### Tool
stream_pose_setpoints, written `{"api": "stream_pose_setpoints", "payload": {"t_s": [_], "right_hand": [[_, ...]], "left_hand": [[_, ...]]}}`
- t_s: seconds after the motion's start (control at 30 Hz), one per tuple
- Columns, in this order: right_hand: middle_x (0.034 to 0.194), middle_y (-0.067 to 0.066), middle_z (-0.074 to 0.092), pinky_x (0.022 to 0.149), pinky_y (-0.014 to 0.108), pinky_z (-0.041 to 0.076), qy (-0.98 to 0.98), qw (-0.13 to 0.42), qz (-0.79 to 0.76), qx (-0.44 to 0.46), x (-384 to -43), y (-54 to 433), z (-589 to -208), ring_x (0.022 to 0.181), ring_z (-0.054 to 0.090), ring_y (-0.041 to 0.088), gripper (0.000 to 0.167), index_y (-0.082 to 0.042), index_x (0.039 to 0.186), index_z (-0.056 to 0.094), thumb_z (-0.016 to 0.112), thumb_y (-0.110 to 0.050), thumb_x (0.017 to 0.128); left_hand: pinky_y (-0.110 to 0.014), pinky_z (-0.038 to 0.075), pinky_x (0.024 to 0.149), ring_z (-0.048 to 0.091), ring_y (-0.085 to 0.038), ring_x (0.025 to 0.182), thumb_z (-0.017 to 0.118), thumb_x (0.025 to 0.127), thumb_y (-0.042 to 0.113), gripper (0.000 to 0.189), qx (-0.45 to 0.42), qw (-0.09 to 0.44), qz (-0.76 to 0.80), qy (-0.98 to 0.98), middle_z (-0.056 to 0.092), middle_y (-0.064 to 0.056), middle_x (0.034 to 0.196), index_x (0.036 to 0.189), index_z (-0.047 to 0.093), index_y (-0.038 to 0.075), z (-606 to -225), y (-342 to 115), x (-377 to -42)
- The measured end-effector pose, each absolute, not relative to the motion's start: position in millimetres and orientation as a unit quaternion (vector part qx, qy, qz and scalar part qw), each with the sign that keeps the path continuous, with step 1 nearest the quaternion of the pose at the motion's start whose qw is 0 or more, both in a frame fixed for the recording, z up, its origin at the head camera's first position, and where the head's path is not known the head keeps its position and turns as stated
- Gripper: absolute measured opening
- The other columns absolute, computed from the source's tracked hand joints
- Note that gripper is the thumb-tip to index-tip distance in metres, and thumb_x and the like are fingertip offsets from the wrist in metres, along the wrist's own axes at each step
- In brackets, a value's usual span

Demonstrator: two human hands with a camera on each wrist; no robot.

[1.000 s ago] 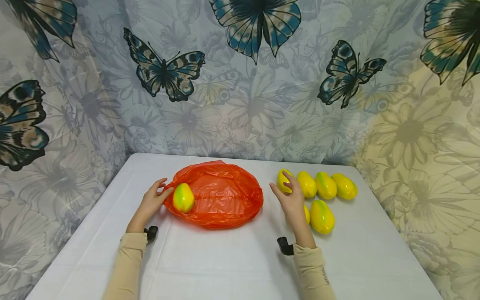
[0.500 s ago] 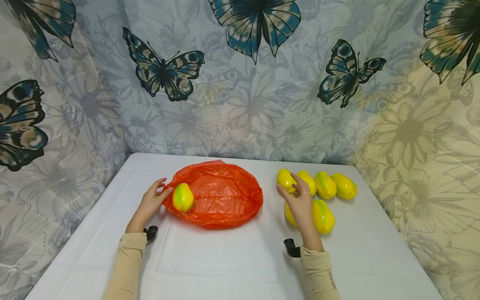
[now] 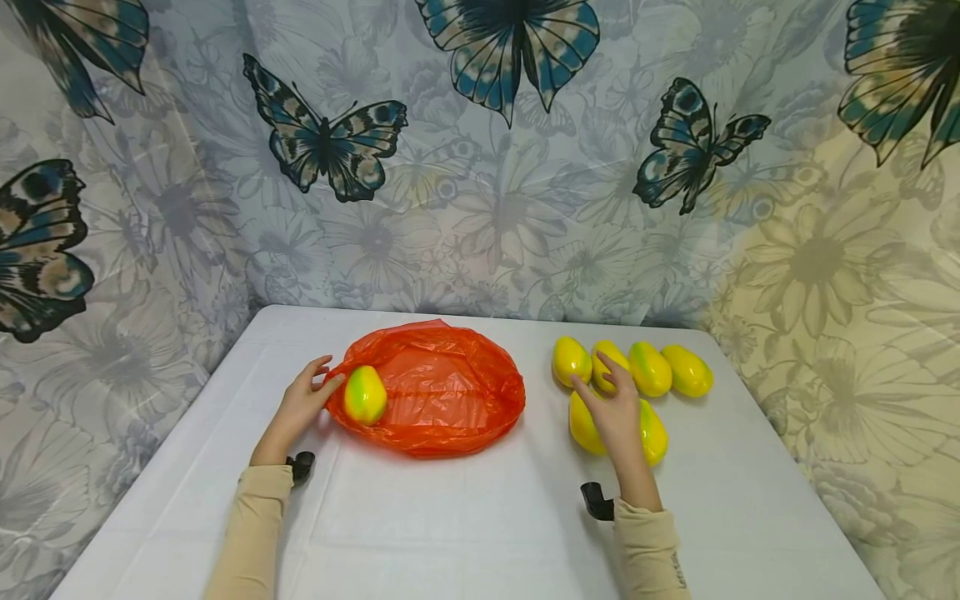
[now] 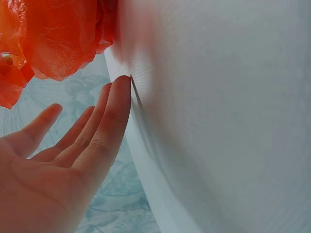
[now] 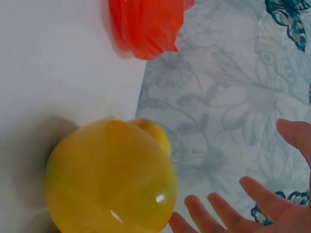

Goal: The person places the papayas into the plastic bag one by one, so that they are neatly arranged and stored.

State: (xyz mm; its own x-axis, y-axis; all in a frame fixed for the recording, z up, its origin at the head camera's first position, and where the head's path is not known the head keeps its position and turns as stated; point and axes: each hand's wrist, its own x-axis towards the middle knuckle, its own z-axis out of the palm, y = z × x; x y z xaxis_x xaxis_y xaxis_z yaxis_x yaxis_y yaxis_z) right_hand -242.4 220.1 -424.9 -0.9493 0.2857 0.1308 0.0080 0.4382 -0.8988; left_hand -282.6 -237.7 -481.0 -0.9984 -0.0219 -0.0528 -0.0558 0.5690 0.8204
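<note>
A red plastic bag [image 3: 450,408] lies spread on the table with its mouth wide, and one yellow-green mango [image 3: 365,396] sits at its left side. My left hand [image 3: 298,410] is at the bag's left edge; in the left wrist view its fingers [image 4: 109,114] are straight, just below the red plastic, holding nothing. Over the group of yellow mangoes on the right hovers my right hand [image 3: 621,421], fingers spread. It partly covers the front-right mango [image 3: 655,435]. The front-left mango [image 3: 587,425] is beside the palm. In the right wrist view a mango [image 5: 112,179] looms large beside the extended fingers.
A back row of mangoes holds the left one [image 3: 572,362], another partly behind the fingertips, and further ones [image 3: 650,369] to the right. A white cloth covers the table [image 3: 435,533]. Behind it hangs a butterfly-patterned backdrop [image 3: 510,208].
My right hand has shifted rightward across the mangoes, uncovering the back-left and front-left ones. The left hand, bag and the mango in it stay as they were.
</note>
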Motion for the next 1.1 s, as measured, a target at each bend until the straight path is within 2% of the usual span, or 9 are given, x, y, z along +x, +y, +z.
{"api": "stream_pose_setpoints", "payload": {"t_s": [0.2,0.43,0.73,1.1], "right_hand": [[0.155,0.016,0.034,0.116,0.052,0.032,-0.838,0.124,0.522,-0.099,-239,227,-424,0.139,0.037,0.037,0.067,-0.010,0.148,0.041,0.069,-0.031,0.091],[0.155,0.017,0.035,0.115,0.053,0.030,-0.839,0.140,0.514,-0.108,-235,238,-427,0.138,0.037,0.037,0.067,-0.009,0.147,0.042,0.069,-0.033,0.091],[0.157,0.017,0.034,0.120,0.057,0.021,-0.842,0.127,0.506,-0.137,-228,254,-427,0.144,0.030,0.038,0.074,-0.013,0.151,0.036,0.068,-0.040,0.090],[0.157,0.016,0.032,0.117,0.059,0.024,-0.841,0.132,0.502,-0.154,-220,270,-433,0.143,0.029,0.039,0.075,-0.011,0.151,0.036,0.068,-0.039,0.090]], "left_hand": [[-0.057,0.042,0.107,0.044,-0.049,0.133,0.048,0.100,0.046,0.072,-0.024,0.020,0.463,0.886,0.030,-0.030,0.153,0.155,0.022,0.007,-480,-238,-282],[-0.057,0.043,0.107,0.042,-0.049,0.135,0.047,0.100,0.048,0.073,-0.029,0.026,0.462,0.886,0.029,-0.029,0.154,0.155,0.021,0.008,-480,-237,-282],[-0.058,0.042,0.107,0.041,-0.049,0.135,0.047,0.100,0.048,0.073,-0.030,0.026,0.460,0.887,0.029,-0.029,0.154,0.155,0.021,0.008,-481,-237,-283],[-0.059,0.040,0.108,0.043,-0.050,0.133,0.047,0.100,0.047,0.071,-0.022,0.021,0.458,0.888,0.030,-0.030,0.153,0.154,0.023,0.007,-481,-237,-283]]}}
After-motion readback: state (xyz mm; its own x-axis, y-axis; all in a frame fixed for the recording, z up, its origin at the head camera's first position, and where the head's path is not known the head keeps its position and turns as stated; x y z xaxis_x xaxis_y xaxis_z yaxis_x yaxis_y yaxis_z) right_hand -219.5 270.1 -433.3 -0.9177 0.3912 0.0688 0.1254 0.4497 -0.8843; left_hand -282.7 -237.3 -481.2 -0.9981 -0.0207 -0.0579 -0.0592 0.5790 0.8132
